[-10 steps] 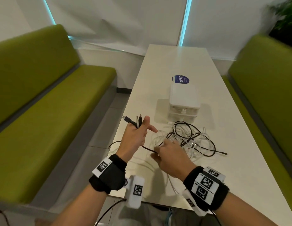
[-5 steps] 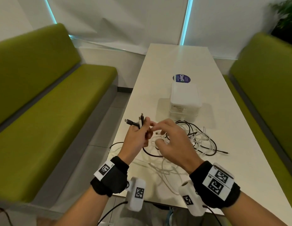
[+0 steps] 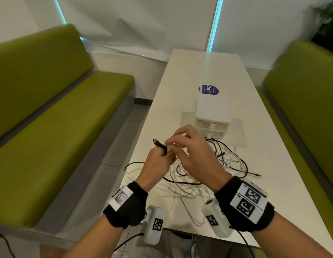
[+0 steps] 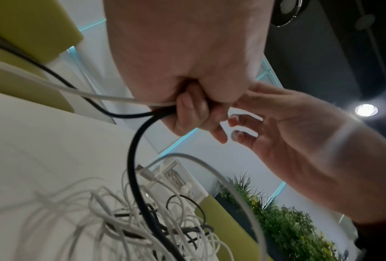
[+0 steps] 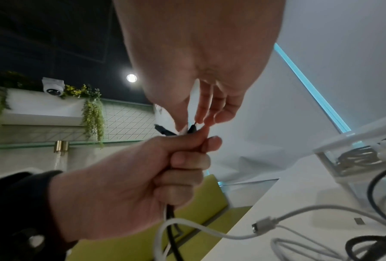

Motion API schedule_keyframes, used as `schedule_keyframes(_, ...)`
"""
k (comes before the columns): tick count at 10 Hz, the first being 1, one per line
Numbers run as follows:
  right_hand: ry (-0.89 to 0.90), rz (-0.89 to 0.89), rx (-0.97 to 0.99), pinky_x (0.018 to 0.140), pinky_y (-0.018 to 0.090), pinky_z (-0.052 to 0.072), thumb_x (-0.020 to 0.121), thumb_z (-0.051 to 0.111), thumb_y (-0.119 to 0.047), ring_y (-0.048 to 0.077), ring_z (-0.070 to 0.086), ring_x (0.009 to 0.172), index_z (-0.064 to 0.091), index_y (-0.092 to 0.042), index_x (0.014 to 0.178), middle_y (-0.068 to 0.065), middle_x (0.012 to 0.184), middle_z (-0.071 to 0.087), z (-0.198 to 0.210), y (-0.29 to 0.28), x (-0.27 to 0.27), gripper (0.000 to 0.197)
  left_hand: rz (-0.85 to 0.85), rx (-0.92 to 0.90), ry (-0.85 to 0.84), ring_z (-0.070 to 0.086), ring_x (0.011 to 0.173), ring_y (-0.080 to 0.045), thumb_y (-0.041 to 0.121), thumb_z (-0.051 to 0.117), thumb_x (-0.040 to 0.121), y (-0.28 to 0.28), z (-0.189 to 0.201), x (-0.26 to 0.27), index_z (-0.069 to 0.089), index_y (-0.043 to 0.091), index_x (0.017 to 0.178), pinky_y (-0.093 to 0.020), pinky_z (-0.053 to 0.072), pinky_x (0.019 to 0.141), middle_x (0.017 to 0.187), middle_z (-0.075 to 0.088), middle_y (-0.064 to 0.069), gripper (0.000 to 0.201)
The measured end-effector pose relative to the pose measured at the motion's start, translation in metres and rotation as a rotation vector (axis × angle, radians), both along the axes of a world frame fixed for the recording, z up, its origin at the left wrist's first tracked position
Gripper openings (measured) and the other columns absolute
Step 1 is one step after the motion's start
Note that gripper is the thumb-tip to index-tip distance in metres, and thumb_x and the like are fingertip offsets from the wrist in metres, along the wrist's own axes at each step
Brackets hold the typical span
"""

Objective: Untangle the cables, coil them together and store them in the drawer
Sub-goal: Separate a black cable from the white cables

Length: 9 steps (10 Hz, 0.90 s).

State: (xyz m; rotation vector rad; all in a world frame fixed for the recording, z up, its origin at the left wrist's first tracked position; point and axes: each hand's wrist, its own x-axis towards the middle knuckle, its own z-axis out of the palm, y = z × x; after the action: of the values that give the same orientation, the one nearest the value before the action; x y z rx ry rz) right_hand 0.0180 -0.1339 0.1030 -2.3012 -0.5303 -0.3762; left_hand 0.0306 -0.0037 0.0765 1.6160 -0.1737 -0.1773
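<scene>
We are at the untangling stage, gathering plug ends into one fist before any coiling begins. Our left hand is clamped around a bundle of cable ends, black and white, with a black plug poking out of the fist toward 10 o'clock. Our right hand is right against it, at its 2 o'clock, fingertips pinching down at the plug tips that stick up from the left fist; in the right wrist view they look to be nipping a small black plug, though motion blur keeps us from saying exactly which.

The rest of the cables lie in a loose tangled heap on the worktop, directly under and toward 4 o'clock of our hands, strands rising from it into the left fist. The white drawer unit stands just beyond the heap at 1 o'clock, shut as far as we can tell, with some cable already visible through its clear front.

Next, we judge, the right hand should seat this end in the left grip, then fish another free end from the heap and draw it clear without tightening the knots.
</scene>
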Motion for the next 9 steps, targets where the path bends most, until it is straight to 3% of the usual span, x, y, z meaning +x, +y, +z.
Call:
schedule_keyframes(1, 0.091, 0.061, -0.067, 0.077, 0.011, 0.039, 0.094, 0.061, -0.018, -0.001, 0.051, 0.089, 0.067, -0.026, 0.114, -0.01, 0.107, 0.052, 0.002, -0.005, 0.004, 0.023, -0.039, 0.036, 0.004, 0.032, 0.037, -0.003, -0.008, 0.037, 0.097, 0.003, 0.0, -0.002, 0.049, 0.026, 0.058, -0.011, 0.027, 0.043, 0.039, 0.041, 0.014, 0.053)
schedule_keyframes(2, 0.109, 0.067, -0.055, 0.071, 0.012, 0.035, 0.091, 0.065, -0.021, -0.002, 0.048, 0.08, 0.07, -0.023, 0.097, -0.011, 0.091, 0.056, 0.006, -0.006, 0.006, 0.008, -0.08, 0.053, 0.031, 0.03, 0.036, -0.003, -0.005, 0.041, 0.097, 0.004, 0.002, -0.003, 0.052, 0.026, 0.051, -0.011, 0.026, 0.041, 0.037, 0.037, 0.014, 0.056)
schedule_keyframes(3, 0.098, 0.036, -0.041, 0.068, 0.011, 0.035, 0.09, 0.068, -0.02, 0.0, 0.05, 0.075, 0.073, -0.023, 0.101, -0.01, 0.086, 0.057, 0.008, -0.006, 0.006, 0.013, -0.085, 0.122, 0.043, 0.025, 0.042, -0.007, 0.004, 0.045, 0.098, 0.005, -0.002, 0.0, 0.05, 0.03, 0.044, -0.022, 0.022, 0.045, 0.044, 0.032, 0.013, 0.059)
schedule_keyframes(4, 0.085, 0.039, -0.056, 0.072, 0.015, 0.039, 0.088, 0.069, -0.018, -0.001, 0.05, 0.078, 0.074, -0.02, 0.103, -0.01, 0.085, 0.059, 0.008, -0.008, 0.005, 0.016, -0.137, 0.204, 0.049, 0.028, 0.04, -0.004, 0.007, 0.045, 0.098, 0.006, 0.004, -0.001, 0.054, 0.029, 0.042, -0.019, 0.024, 0.046, 0.039, 0.039, 0.012, 0.061)
schedule_keyframes(5, 0.074, 0.03, -0.048, 0.072, 0.01, 0.035, 0.088, 0.069, -0.018, -0.003, 0.049, 0.08, 0.074, -0.021, 0.1, -0.015, 0.083, 0.057, 0.009, -0.007, 0.005, 0.013, -0.122, 0.294, 0.012, 0.035, 0.043, -0.006, 0.023, 0.049, 0.094, 0.009, 0.007, 0.0, 0.059, 0.028, 0.041, -0.024, 0.029, 0.05, 0.042, 0.049, 0.009, 0.055)
schedule_keyframes(6, 0.085, 0.041, -0.068, 0.073, 0.01, 0.033, 0.088, 0.07, -0.019, -0.005, 0.047, 0.082, 0.073, -0.023, 0.103, -0.019, 0.083, 0.053, 0.008, -0.006, 0.007, 0.016, -0.131, 0.359, 0.053, 0.038, 0.045, -0.009, 0.029, 0.044, 0.09, 0.011, 0.002, 0.003, 0.061, 0.027, 0.042, -0.03, 0.029, 0.054, 0.044, 0.052, 0.008, 0.051)
schedule_keyframes(7, 0.133, 0.082, -0.097, 0.075, 0.01, 0.032, 0.087, 0.07, -0.034, -0.003, 0.044, 0.087, 0.067, -0.03, 0.118, -0.018, 0.086, 0.053, 0.01, -0.004, 0.006, 0.031, -0.126, 0.382, 0.064, 0.046, 0.051, -0.012, 0.027, 0.045, 0.094, 0.012, -0.006, 0.006, 0.06, 0.023, 0.05, -0.032, 0.038, 0.056, 0.051, 0.061, 0.002, 0.047)
schedule_keyframes(8, 0.143, 0.061, -0.145, 0.076, 0.014, 0.035, 0.087, 0.064, -0.049, 0.003, 0.042, 0.089, 0.06, -0.04, 0.128, -0.013, 0.086, 0.055, 0.009, 0.0, 0.005, 0.042, -0.079, 0.269, 0.204, 0.061, 0.072, -0.014, 0.022, 0.057, 0.082, 0.008, 0.001, -0.006, 0.066, 0.031, 0.073, -0.041, 0.054, 0.076, 0.073, 0.069, 0.004, 0.015)
schedule_keyframes(9, 0.104, 0.006, -0.107, 0.075, 0.021, 0.038, 0.091, 0.059, -0.048, 0.006, 0.043, 0.086, 0.071, -0.038, 0.11, -0.013, 0.079, 0.055, 0.005, 0.008, 0.004, 0.025, -0.074, 0.334, 0.107, 0.061, 0.073, -0.016, 0.01, 0.057, 0.088, 0.006, -0.008, 0.002, 0.071, 0.021, 0.089, -0.043, 0.053, 0.081, 0.083, 0.074, 0.002, 0.018)
